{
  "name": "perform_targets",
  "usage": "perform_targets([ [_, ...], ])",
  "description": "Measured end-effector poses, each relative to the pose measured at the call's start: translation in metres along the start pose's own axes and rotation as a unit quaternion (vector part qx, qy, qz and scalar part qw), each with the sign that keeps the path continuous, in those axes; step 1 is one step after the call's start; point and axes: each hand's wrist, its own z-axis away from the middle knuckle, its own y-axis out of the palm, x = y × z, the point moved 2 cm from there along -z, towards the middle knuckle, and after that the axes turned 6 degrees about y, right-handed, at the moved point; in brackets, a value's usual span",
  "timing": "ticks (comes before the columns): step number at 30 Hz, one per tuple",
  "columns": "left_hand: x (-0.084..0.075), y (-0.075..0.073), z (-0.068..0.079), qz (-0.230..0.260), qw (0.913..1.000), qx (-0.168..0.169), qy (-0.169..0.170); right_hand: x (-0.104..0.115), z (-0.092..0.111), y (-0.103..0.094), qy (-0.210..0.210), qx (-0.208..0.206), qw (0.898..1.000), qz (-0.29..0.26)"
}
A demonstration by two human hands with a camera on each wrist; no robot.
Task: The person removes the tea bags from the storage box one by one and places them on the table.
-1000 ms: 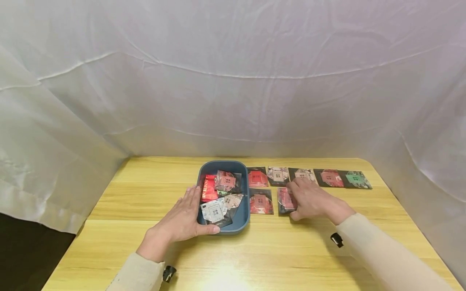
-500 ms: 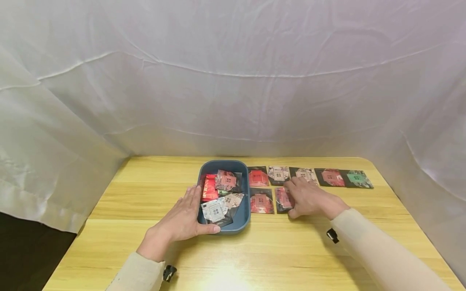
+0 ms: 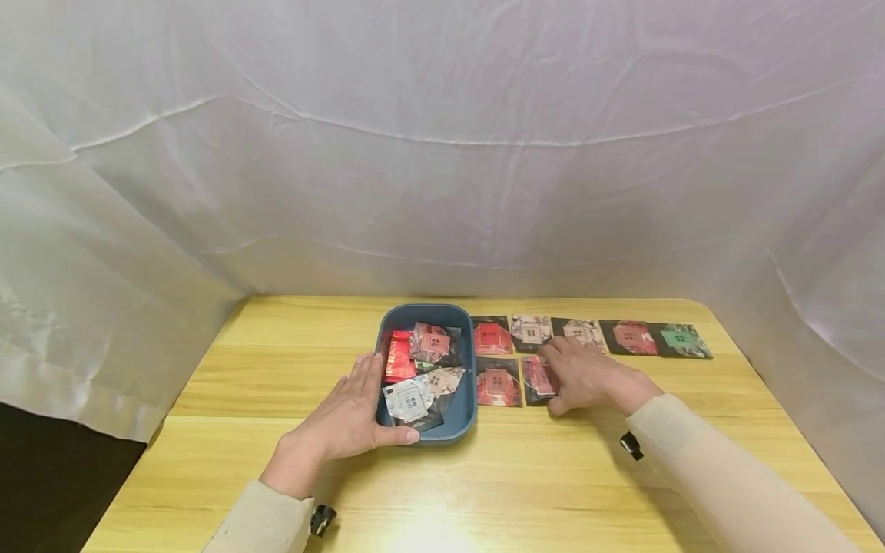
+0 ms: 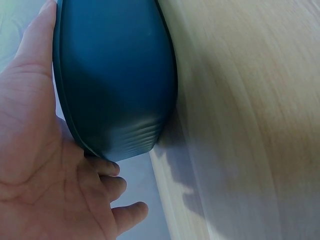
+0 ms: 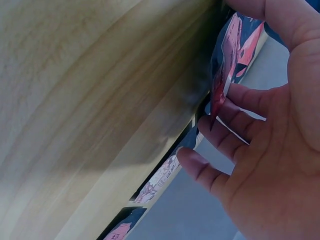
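Head view: the right hand (image 3: 588, 378) is pinching a thin red-and-black packet (image 3: 538, 378) right of the blue tray (image 3: 459, 421), now lying slightly nearer it than a second ago. The left hand (image 3: 339, 422) is staying put, straight fingers touching the smooth, round-cornered tray's left side. Flat, square-cut sachets (image 3: 629, 338) are lining the wood-grained counter (image 3: 512, 484) right of the tray.

Booth-like: pale cloth (image 3: 429, 200), wooden table (image 3: 539, 476)

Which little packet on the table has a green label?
The packet at the far right end of the back row. Its label is green, while the other laid-out packets have red, pink or pale ones.
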Motion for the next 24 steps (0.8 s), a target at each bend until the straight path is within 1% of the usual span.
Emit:
perform_targets([
  [4,0.000,0.000,0.000,0.002,1.0000,-0.001,0.001,0.001,0.000,-0.001,0.003,0.004,1.000,0.004],
  [12,0.000,0.000,0.000,0.001,1.0000,-0.002,0.003,0.001,-0.001,-0.001,-0.002,-0.002,1.000,0.010],
  [19,0.001,0.000,0.000,0.003,1.0000,-0.003,0.003,0.002,-0.001,-0.003,0.004,0.003,1.000,0.014],
  [21,0.001,0.000,0.000,0.004,1.0000,-0.003,0.003,0.004,0.000,-0.007,0.001,-0.003,1.000,0.016],
  [24,0.001,0.000,0.000,0.004,1.0000,-0.003,0.002,0.010,0.001,-0.017,-0.012,-0.025,0.999,0.023],
])
